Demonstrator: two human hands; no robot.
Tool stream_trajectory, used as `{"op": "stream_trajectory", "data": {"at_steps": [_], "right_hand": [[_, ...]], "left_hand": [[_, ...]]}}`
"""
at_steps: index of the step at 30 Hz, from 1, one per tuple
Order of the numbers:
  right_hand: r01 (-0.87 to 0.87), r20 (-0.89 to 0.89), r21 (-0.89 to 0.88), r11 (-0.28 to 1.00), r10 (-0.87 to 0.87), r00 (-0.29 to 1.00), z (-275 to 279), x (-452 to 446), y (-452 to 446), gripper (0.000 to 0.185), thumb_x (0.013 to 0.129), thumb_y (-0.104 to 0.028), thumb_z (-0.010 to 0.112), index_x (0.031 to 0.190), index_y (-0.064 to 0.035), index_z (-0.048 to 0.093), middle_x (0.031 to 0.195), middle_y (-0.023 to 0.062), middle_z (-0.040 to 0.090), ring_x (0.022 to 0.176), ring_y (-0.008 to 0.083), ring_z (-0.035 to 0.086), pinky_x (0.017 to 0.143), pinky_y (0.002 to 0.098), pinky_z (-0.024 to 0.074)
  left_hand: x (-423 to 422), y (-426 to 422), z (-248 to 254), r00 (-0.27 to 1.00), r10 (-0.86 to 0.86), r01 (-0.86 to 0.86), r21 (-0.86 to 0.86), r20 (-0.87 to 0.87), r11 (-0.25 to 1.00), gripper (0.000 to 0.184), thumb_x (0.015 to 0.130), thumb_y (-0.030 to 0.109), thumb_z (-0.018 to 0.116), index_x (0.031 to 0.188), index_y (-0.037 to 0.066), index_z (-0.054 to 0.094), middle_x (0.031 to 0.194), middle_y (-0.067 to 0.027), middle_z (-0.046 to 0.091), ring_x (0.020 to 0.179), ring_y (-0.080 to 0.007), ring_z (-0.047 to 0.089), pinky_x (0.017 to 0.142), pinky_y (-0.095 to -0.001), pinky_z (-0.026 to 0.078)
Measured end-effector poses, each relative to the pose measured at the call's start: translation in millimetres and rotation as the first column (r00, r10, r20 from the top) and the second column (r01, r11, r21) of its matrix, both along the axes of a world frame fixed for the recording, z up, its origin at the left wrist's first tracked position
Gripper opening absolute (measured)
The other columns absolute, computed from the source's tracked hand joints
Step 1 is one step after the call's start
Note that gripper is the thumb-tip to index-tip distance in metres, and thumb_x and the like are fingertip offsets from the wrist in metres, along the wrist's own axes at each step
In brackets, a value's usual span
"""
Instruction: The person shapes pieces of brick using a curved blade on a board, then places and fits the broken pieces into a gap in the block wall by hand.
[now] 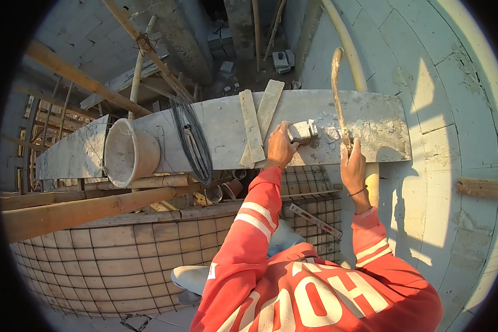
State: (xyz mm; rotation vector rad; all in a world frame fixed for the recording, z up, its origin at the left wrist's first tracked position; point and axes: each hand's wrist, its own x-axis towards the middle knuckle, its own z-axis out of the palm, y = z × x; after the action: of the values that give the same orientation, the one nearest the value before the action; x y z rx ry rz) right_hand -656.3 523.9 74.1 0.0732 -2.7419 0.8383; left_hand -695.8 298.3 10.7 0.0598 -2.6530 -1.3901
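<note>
My left hand (281,146) is closed on a small pale block (301,131) with rough, broken edges, held low over the grey plank (227,124). To its right, my right hand (353,166) grips the lower end of a curved wooden stick (337,91), which stands up and points away from me. White chips and crumbs (331,135) lie on the plank between the two hands. Two flat strips of wood (252,127) rest crosswise just left of my left hand. Whether the stick carries a tool head at its lower end is hidden by my fingers.
A whitish bucket (131,152) and a coil of dark wire (192,141) sit on the left of the plank. Bamboo poles (88,213) cross the left side. Below are a wire grid (133,246) and a spirit level (315,220). A block wall (437,182) rises on the right.
</note>
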Motion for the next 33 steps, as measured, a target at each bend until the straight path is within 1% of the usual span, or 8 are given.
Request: {"op": "stream_trajectory", "data": {"at_steps": [6,9,16,17,21,24,28,33], "right_hand": [[-0.012,0.184,0.073,0.997,-0.002,0.983,-40,-14,46,0.045,0.102,-0.021,0.054,0.129,0.0146,0.045,0.091,0.0329,0.065,0.086,0.0516,0.062,0.073,0.0555,0.0471],[0.228,0.453,-0.246,0.942,-0.096,0.886,-4,15,15,0.051,0.104,-0.022,0.051,0.132,0.0186,0.044,0.087,0.0321,0.065,0.076,0.0469,0.064,0.065,0.0488,0.0481],[0.031,-0.098,0.09,0.995,-0.022,0.995,-14,29,-8,0.051,0.102,-0.019,0.054,0.135,0.0178,0.041,0.086,0.0365,0.063,0.077,0.0508,0.063,0.066,0.0542,0.0478],[-0.006,0.289,-0.057,0.998,0.023,0.957,-12,24,-12,0.052,0.101,-0.018,0.054,0.136,0.0176,0.038,0.09,0.0382,0.063,0.084,0.0541,0.062,0.071,0.0581,0.0473],[-0.139,0.407,-0.043,0.989,0.144,0.902,-45,17,5,0.054,0.101,-0.02,0.052,0.135,0.0193,0.038,0.097,0.0403,0.062,0.093,0.0562,0.06,0.08,0.058,0.0485],[-0.16,-0.001,0.064,0.985,0.161,0.987,-49,20,8,0.054,0.102,-0.021,0.052,0.134,0.02,0.04,0.097,0.0404,0.062,0.09,0.056,0.061,0.078,0.0578,0.0489],[0.103,0.333,-0.077,0.992,-0.072,0.94,14,19,-19,0.052,0.102,-0.019,0.053,0.133,0.0204,0.042,0.112,0.0414,0.06,0.1,0.0543,0.06,0.085,0.0551,0.049],[-0.169,0.334,0.017,0.985,0.154,0.93,-61,20,2,0.049,0.1,-0.015,0.054,0.133,0.019,0.041,0.095,0.0403,0.062,0.086,0.0522,0.063,0.073,0.0549,0.0501]], "left_hand": [[2,18,51,1.0,0.01,-0.013,-0.269,-0.013,0.963,0.09,0.064,0.018,0.087,0.144,0.019,0.045,0.131,-0.014,0.057,0.128,-0.0369,0.051,0.105,-0.0538,0.04],[-21,30,46,0.986,-0.146,0.107,-0.377,-0.076,0.92,0.075,0.066,0.028,0.085,0.135,0.017,0.056,0.127,-0.0123,0.061,0.123,-0.0328,0.056,0.106,-0.0532,0.04],[-42,34,23,0.979,-0.204,0.198,-0.207,-0.007,0.958,0.057,0.064,0.024,0.086,0.115,0.003,0.071,0.101,-0.0184,0.074,0.095,-0.0352,0.07,0.09,-0.0456,0.05],[-42,34,22,0.978,-0.201,0.186,-0.221,-0.048,0.957,0.058,0.063,0.024,0.087,0.115,0.002,0.072,0.1,-0.0191,0.074,0.092,-0.0357,0.071,0.085,-0.0451,0.052],[-49,35,28,0.979,-0.201,0.187,-0.246,-0.032,0.951,0.058,0.063,0.023,0.086,0.115,0.002,0.071,0.1,-0.0185,0.074,0.093,-0.0355,0.071,0.087,-0.0462,0.051],[-48,36,26,0.98,-0.197,0.192,-0.237,0.004,0.952,0.058,0.064,0.023,0.086,0.116,0.002,0.071,0.099,-0.0183,0.074,0.094,-0.0357,0.071,0.089,-0.0468,0.05],[-44,35,26,0.982,-0.181,0.187,-0.228,0.047,0.956,0.058,0.064,0.023,0.086,0.116,0.003,0.071,0.097,-0.0179,0.075,0.094,-0.0357,0.071,0.091,-0.0473,0.048],[-51,37,37,0.985,-0.163,0.173,-0.21,0.064,0.962,0.058,0.065,0.023,0.085,0.117,0.004,0.071,0.097,-0.0182,0.075,0.094,-0.036,0.071,0.092,-0.0483,0.047]]}}
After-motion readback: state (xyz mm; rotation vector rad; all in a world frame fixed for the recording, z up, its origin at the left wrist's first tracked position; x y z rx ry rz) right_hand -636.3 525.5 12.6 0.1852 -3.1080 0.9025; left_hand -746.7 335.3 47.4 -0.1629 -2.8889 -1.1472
